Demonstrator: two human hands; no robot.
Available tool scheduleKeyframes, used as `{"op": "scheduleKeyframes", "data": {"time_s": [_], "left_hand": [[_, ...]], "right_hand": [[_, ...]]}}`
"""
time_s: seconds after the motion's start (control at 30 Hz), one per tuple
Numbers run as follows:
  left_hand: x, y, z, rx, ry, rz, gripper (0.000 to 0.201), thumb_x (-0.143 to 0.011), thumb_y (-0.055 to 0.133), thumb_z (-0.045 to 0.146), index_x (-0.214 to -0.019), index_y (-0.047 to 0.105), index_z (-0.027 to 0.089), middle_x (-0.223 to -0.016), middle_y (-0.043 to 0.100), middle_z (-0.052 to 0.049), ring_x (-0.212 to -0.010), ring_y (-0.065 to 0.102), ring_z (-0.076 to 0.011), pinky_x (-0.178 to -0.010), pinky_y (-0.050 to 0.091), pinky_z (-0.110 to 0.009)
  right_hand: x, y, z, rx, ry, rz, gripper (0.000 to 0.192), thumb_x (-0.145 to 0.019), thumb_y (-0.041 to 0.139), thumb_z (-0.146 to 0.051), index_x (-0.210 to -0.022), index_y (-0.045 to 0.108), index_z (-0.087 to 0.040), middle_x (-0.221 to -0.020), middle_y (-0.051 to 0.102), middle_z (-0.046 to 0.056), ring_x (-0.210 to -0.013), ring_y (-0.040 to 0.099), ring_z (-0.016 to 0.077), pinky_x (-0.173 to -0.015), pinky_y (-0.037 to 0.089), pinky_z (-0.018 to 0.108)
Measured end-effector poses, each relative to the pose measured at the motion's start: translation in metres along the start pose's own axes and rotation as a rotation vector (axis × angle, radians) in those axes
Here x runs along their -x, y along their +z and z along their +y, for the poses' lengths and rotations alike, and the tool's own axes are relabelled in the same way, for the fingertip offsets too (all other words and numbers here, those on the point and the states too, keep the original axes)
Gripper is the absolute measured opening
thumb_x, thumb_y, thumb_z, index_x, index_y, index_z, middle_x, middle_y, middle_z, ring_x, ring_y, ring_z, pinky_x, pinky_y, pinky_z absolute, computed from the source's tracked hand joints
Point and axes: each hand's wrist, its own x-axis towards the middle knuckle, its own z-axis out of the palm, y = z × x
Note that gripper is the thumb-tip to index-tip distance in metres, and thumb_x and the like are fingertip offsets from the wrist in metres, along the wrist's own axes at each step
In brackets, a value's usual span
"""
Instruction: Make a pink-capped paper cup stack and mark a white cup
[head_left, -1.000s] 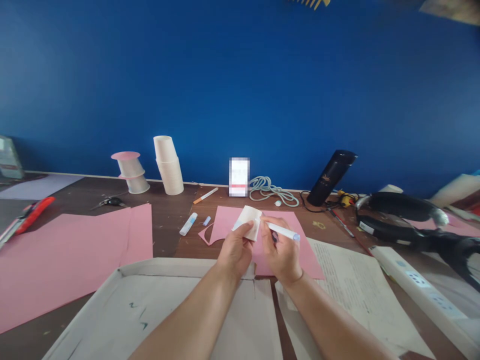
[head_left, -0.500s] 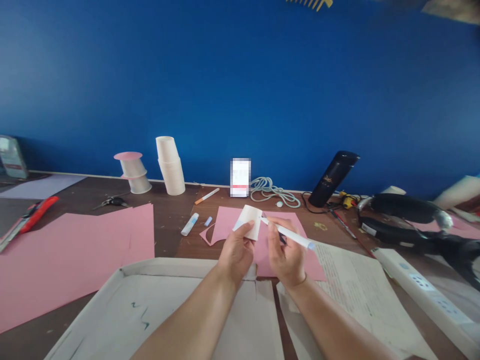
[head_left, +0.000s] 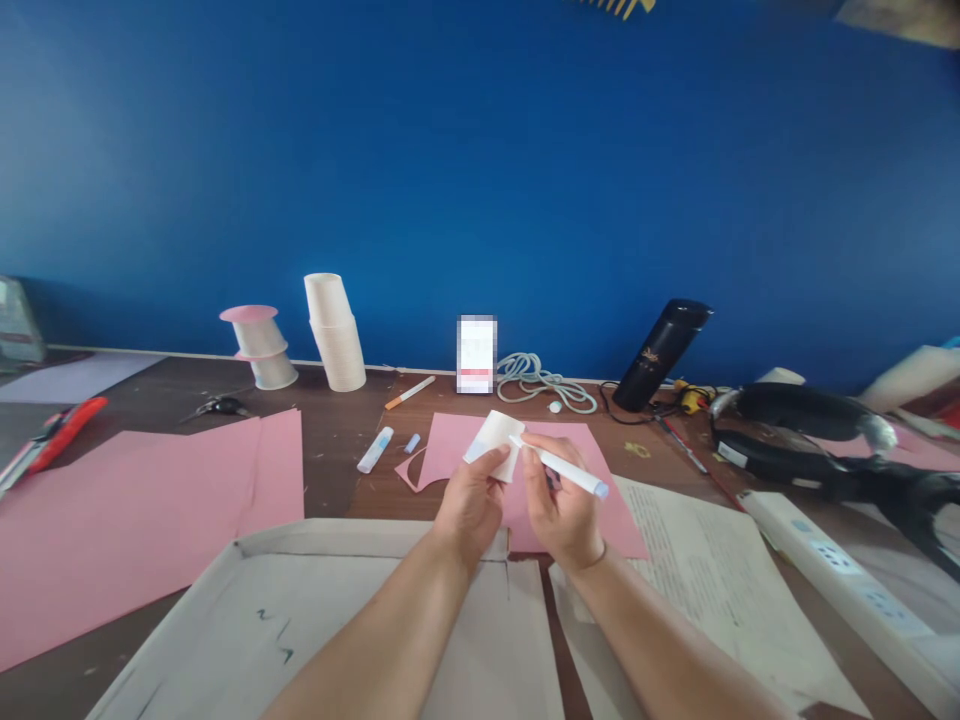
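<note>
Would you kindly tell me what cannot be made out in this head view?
- The pen tip: hidden where it meets the paper cup, so any mark is unseen.
- The cup's near side: covered by the left hand.
- The right hand fingers hide part of the pen.
- The phone screen: pixelated.
- The printed sheet: text too small.
- The red tool: cut by the left edge.

- Black flask point(head_left: 657, 355), leaning at the wall: a small gold mark on its side, too small to read.
- Printed sheet point(head_left: 705, 570) on the counter, right of the hands: lines of print, illegible.
- Flattened cardboard box point(head_left: 247, 620), near edge: dark green pen strokes, no readable word.
- Upright card point(head_left: 477, 353) at the wall: face blurred out.
</note>
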Motion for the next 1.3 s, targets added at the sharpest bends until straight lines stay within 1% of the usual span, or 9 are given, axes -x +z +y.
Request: {"op": "scheduleKeyframes", "data": {"time_s": [0.17,0.33,0.5,0.63,0.77,0.97,1.13,1.3], "left_hand": [[-0.0005,-0.0014,-0.0014,-0.033,0.004,-0.03,0.023,-0.069,0.068,0.009,-0.092,0.066,0.01,-0.094,0.071,-0.01,-0.103,0.063,-0.0208,-0.096,0.044,-0.028],[-0.0007,-0.0017,-0.0021,-0.065,0.017,-0.064,0.021,-0.07,0.068,0.012,-0.09,0.066,0.01,-0.093,0.071,-0.009,-0.102,0.063,-0.0203,-0.096,0.043,-0.028],[0.0003,-0.0013,-0.0023,-0.105,0.035,-0.094,0.023,-0.071,0.067,0.013,-0.094,0.066,0.011,-0.093,0.071,-0.008,-0.101,0.063,-0.0204,-0.096,0.042,-0.03],[0.0017,-0.0004,-0.0022,-0.123,0.043,-0.132,0.024,-0.072,0.067,0.014,-0.096,0.065,0.011,-0.096,0.07,-0.008,-0.101,0.062,-0.0202,-0.095,0.042,-0.029],[0.002,0.0001,-0.002,-0.124,0.041,-0.139,0.024,-0.072,0.067,0.015,-0.096,0.066,0.011,-0.096,0.07,-0.008,-0.101,0.063,-0.0205,-0.094,0.042,-0.029],[0.0011,-0.0007,-0.002,-0.106,0.032,-0.12,0.027,-0.068,0.069,0.015,-0.094,0.067,0.011,-0.095,0.07,-0.009,-0.101,0.062,-0.0223,-0.095,0.041,-0.032],[0.0017,0.0002,-0.0011,-0.129,0.022,-0.082,0.023,-0.068,0.069,0.015,-0.091,0.067,0.011,-0.093,0.07,-0.008,-0.099,0.061,-0.021,-0.093,0.042,-0.031],[0.0027,0.0017,-0.0001,-0.137,0.008,-0.053,0.019,-0.068,0.069,0.015,-0.086,0.068,0.01,-0.088,0.07,-0.007,-0.094,0.063,-0.0192,-0.089,0.043,-0.028]], "right_hand": [[-0.0011,0.0009,0.0001,0.027,-0.044,0.007,0.017,-0.086,0.05,-0.021,-0.1,0.061,-0.019,-0.089,0.068,0.008,-0.083,0.063,0.0197,-0.076,0.05,0.036],[-0.0005,0.0016,0.001,0.032,-0.046,0.0,0.017,-0.086,0.052,-0.019,-0.101,0.061,-0.019,-0.088,0.067,0.007,-0.083,0.063,0.0193,-0.076,0.05,0.036],[0.0,0.0019,0.0017,0.043,-0.051,-0.01,0.018,-0.086,0.051,-0.019,-0.101,0.061,-0.02,-0.09,0.067,0.007,-0.082,0.063,0.0191,-0.076,0.049,0.036],[-0.0001,0.002,0.0014,0.045,-0.048,-0.008,0.018,-0.086,0.052,-0.018,-0.101,0.061,-0.02,-0.09,0.067,0.006,-0.082,0.062,0.0184,-0.076,0.049,0.035],[0.0,0.0019,0.0009,0.047,-0.035,-0.01,0.017,-0.086,0.053,-0.018,-0.1,0.061,-0.019,-0.089,0.067,0.007,-0.081,0.061,0.0182,-0.076,0.048,0.035],[-0.0003,0.0019,0.0005,0.066,-0.017,-0.015,0.016,-0.086,0.052,-0.02,-0.099,0.062,-0.018,-0.089,0.067,0.007,-0.082,0.061,0.0188,-0.076,0.048,0.035],[-0.0005,0.002,0.0005,0.06,-0.02,-0.008,0.015,-0.086,0.053,-0.018,-0.098,0.061,-0.018,-0.09,0.067,0.007,-0.084,0.061,0.019,-0.077,0.048,0.034],[-0.0006,0.0022,0.0007,0.066,-0.021,-0.005,0.015,-0.086,0.053,-0.018,-0.098,0.061,-0.018,-0.09,0.067,0.007,-0.084,0.061,0.0186,-0.077,0.047,0.034]]}}
